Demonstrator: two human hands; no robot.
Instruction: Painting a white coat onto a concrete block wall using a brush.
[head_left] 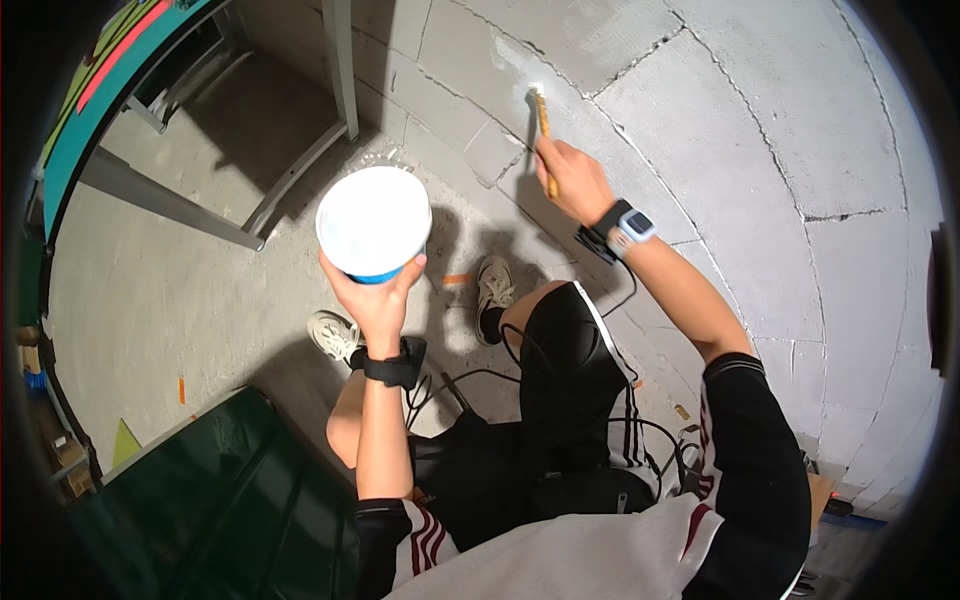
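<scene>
My left hand [372, 300] is wrapped round the lower side of a round bucket [374, 222], holding it up off the floor. White shows across the bucket's round top, and a strip of blue shows low on its side by my fingers. In my right hand [572, 178] is the wooden handle of a paintbrush [543, 118]. Its white-coated tip touches the block wall [660, 130], where a wet-looking whitish patch [515, 62] spreads beside it. The bristles are too small to make out clearly.
A table with grey metal legs [345, 70] and a teal top [75, 150] stands at the left. A dark green surface [230, 500] lies at the lower left. Black cables [480, 373] hang around my legs. White spatters [385, 157] mark the floor by the wall.
</scene>
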